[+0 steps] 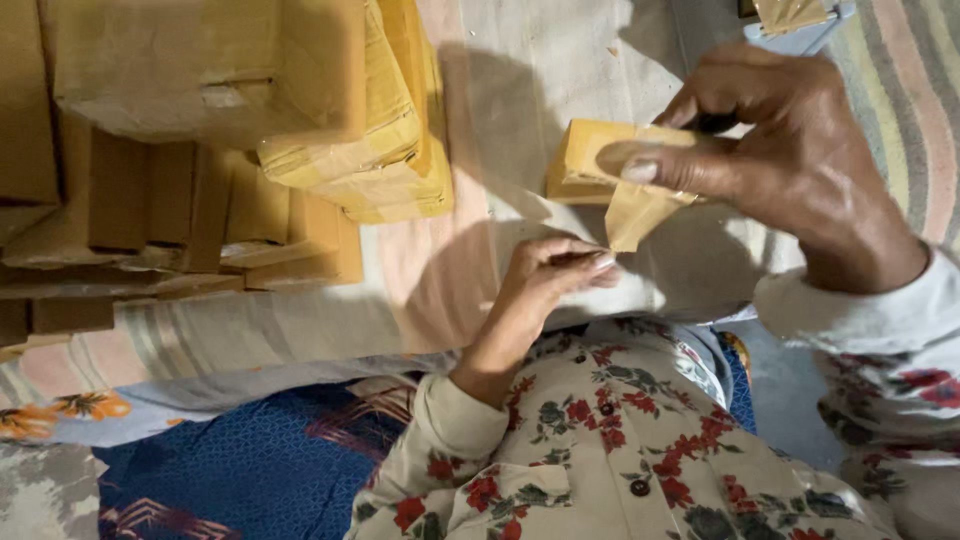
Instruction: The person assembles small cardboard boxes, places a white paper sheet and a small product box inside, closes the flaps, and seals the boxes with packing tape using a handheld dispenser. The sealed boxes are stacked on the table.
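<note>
My right hand (790, 150) grips a small tan cardboard box (585, 150), thumb pressed along its top edge. A loose strip of brown packing tape (635, 215) hangs from the box's lower corner. Just below it, my left hand (550, 275) has its fingers pinched together on something thin, close to the tape's free end; what it pinches is too small to tell. Both hands are held above a pale cloth (540, 80) spread on the floor. My floral sleeves and shirt fill the lower right.
A stack of brown cardboard boxes (150, 200) fills the upper left, with tape-wrapped yellow parcels (385, 150) leaning on it. A tape dispenser (790, 20) lies at the top edge on a striped mat (900, 90). Blue patterned fabric (250, 470) covers the lower left.
</note>
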